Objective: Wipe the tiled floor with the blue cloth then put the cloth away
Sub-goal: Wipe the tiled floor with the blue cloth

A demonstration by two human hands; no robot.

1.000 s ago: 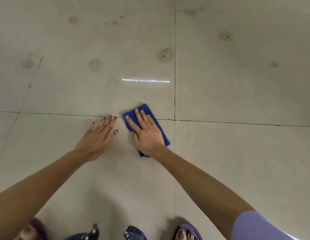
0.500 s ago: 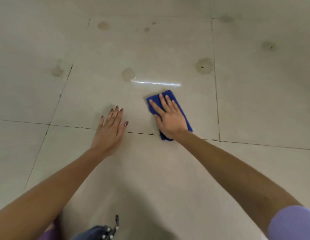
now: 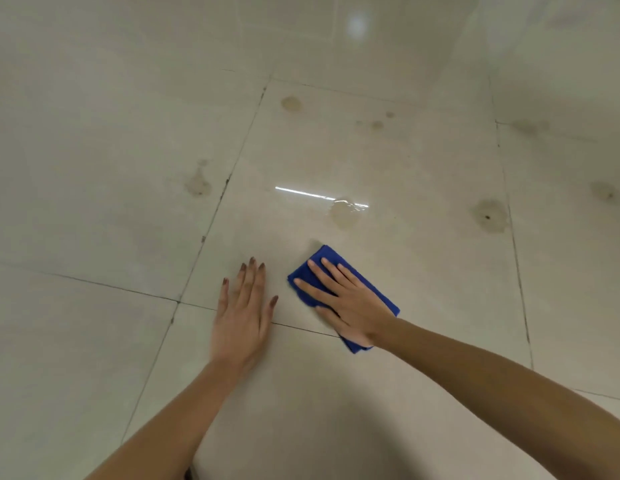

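A folded blue cloth (image 3: 321,260) lies flat on the beige tiled floor (image 3: 422,271). My right hand (image 3: 350,303) presses down on it with fingers spread, covering most of the cloth. To its left, my left hand (image 3: 242,313) rests flat on the bare tile, fingers apart, holding nothing. A wet brownish stain (image 3: 343,214) sits just beyond the cloth, under a bright light reflection.
Several more brownish stains mark the tiles: one at the far right (image 3: 488,216), one on the left near a grout line (image 3: 197,183), one further back (image 3: 291,103). Dark grout lines (image 3: 211,216) cross the floor. A wall (image 3: 561,46) rises at the back right.
My view has tilted up and leaned forward; my feet are out of sight. My right hand has slid the cloth forward over the grout line toward the wet stain. My left hand has shifted forward too.
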